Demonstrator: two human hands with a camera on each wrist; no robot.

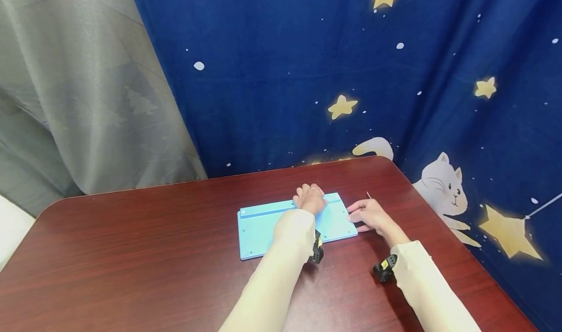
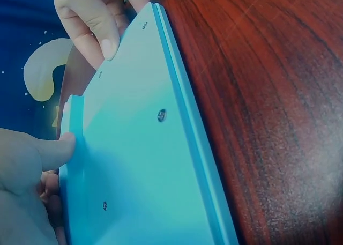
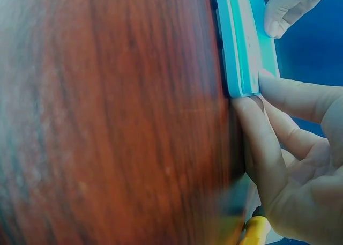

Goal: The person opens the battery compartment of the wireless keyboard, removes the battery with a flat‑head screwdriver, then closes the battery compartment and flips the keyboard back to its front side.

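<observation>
A light blue flat panel (image 1: 263, 232) with small screws in its face and a raised strip along its far edge lies on the table. At that strip the left hand (image 1: 310, 198) grips the panel, thumb (image 2: 59, 150) on the strip and fingers partly hidden behind it. The right hand (image 1: 371, 216) pinches the panel's right end, thumb (image 3: 295, 95) on top and fingers at the edge. A thin rod (image 1: 369, 195) sticks out beyond the right hand. Beside that hand, a yellow and black object (image 3: 255, 231) shows in the right wrist view, mostly out of frame.
The reddish-brown wooden table (image 1: 131, 254) has its far edge against a blue curtain (image 1: 281, 78) with stars and a cat. A grey curtain (image 1: 96, 88) hangs at the left. Black wrist devices (image 1: 384, 268) are worn on both arms.
</observation>
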